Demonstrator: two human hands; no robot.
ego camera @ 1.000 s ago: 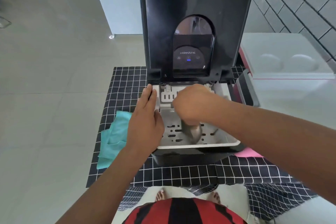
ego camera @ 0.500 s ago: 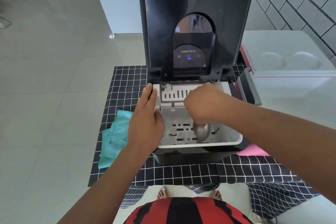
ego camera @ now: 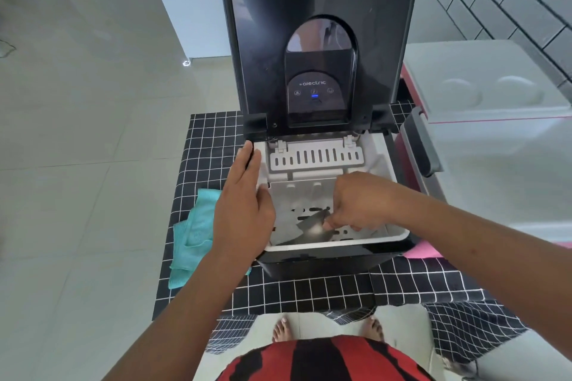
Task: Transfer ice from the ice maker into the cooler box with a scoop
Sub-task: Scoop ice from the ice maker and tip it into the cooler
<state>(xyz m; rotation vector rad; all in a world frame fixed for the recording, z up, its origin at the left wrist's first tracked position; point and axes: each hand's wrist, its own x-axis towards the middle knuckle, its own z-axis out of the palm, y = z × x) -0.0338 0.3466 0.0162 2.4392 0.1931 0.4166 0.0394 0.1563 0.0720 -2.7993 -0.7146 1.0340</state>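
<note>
Ice maker [ego camera: 322, 40] open; scoop [ego camera: 311, 227] down in its white basket [ego camera: 340, 240].
Right hand [ego camera: 360, 199] curled, pinching scoop. Left hand [ego camera: 244, 204] flat, fingers straight along left rim. Cooler box [ego camera: 483, 96] closed, right.

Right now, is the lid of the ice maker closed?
No, the lid of the ice maker stands raised upright behind the open white basket, where the right hand holds the scoop.

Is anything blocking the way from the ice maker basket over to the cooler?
Yes. The cooler sits to the right with its white lid closed, so the scoop in the right hand cannot empty into it yet.
</note>
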